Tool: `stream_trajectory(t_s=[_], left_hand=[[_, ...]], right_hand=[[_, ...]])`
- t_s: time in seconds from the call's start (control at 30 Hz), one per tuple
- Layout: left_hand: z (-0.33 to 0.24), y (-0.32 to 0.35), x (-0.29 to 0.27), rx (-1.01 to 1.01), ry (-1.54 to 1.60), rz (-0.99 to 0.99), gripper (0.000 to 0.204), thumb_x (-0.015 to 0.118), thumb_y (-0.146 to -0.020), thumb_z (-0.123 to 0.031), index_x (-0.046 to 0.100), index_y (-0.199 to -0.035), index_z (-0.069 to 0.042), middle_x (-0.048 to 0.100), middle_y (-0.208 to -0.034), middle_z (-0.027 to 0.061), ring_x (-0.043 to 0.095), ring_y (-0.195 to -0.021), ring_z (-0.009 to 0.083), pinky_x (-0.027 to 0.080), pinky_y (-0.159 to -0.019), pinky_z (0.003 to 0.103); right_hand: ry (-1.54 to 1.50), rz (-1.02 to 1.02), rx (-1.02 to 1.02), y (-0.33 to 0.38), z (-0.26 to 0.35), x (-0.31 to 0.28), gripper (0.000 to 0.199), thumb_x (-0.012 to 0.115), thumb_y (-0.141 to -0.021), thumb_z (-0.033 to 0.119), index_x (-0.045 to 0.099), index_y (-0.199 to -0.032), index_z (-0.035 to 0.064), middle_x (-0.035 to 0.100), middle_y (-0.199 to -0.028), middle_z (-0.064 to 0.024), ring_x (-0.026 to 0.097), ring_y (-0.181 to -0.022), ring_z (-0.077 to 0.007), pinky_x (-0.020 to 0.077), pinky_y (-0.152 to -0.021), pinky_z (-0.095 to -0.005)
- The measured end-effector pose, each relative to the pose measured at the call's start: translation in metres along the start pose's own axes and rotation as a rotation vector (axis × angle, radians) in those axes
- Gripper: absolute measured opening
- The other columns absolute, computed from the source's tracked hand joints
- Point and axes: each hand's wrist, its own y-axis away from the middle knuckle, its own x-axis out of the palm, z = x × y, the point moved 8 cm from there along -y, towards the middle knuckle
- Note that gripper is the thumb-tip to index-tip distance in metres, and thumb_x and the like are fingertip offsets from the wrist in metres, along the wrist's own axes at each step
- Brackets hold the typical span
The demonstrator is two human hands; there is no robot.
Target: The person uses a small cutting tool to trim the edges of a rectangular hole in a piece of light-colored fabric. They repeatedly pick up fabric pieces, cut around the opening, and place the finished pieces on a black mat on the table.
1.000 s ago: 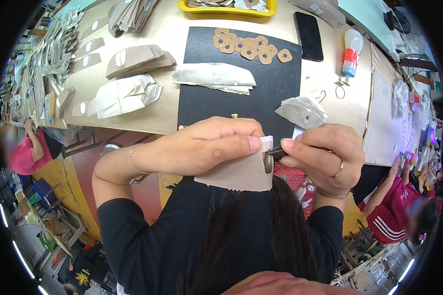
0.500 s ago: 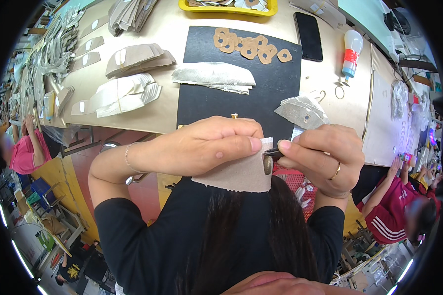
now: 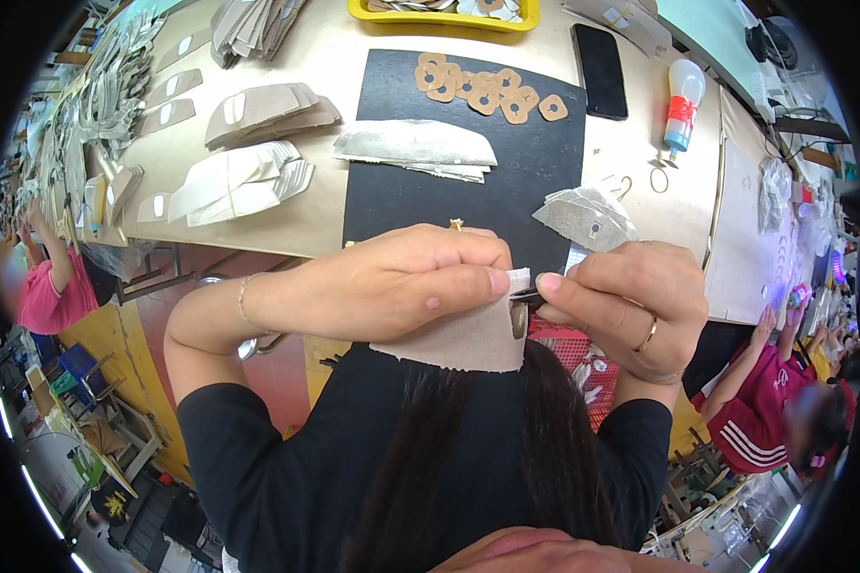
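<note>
Head cam looking straight down here: both hands are up close in front of the chest, working on a beige fabric piece (image 3: 459, 336) held between them. Left hand (image 3: 406, 282) has its fingers curled and pressed together, thumb pinching the top edge of the fabric. Right hand (image 3: 626, 301), ring on one finger, is closed too, thumb and forefinger pinching a small dark metal bit (image 3: 523, 298) right at the fabric's upper right corner, so the two thumbs nearly touch. Beyond the hands sits a black mat (image 3: 468, 196) on the worktable (image 3: 296, 224), with a stack of grey cut pieces (image 3: 416, 148) on it and tan ring-shaped pieces (image 3: 483, 91) further back. Black phone (image 3: 599, 57) and a glue bottle (image 3: 681, 107) sit off to the right.
</note>
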Motion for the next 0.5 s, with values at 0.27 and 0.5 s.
stream_trajectory(t_s=[0.27,0.5], left_hand=[[-0.003,-0.001,0.0,0.041,-0.045,-0.009,0.032,0.043,-0.105,-0.028,0.052,-0.092,-0.001,0.042,-0.077,0.0017,0.041,-0.075,0.0096,0.04,-0.069,0.028],[-0.01,0.001,-0.008,0.161,-0.107,-0.137,0.028,0.046,-0.104,-0.024,0.055,-0.096,0.001,0.051,-0.088,0.0086,0.049,-0.086,0.019,0.041,-0.082,0.031]], right_hand=[[-0.015,0.0,-0.019,-0.002,0.002,0.0,0.028,0.082,-0.056,0.018,0.077,-0.082,0.0093,0.061,-0.068,0.0007,0.059,-0.054,-0.0138,0.0406,-0.046,-0.0262],[-0.088,-0.142,0.087,0.004,-0.007,-0.014,0.027,0.082,-0.061,0.009,0.076,-0.087,0.0066,0.063,-0.075,-0.0025,0.06,-0.059,-0.0147,0.0451,-0.05,-0.0263]])
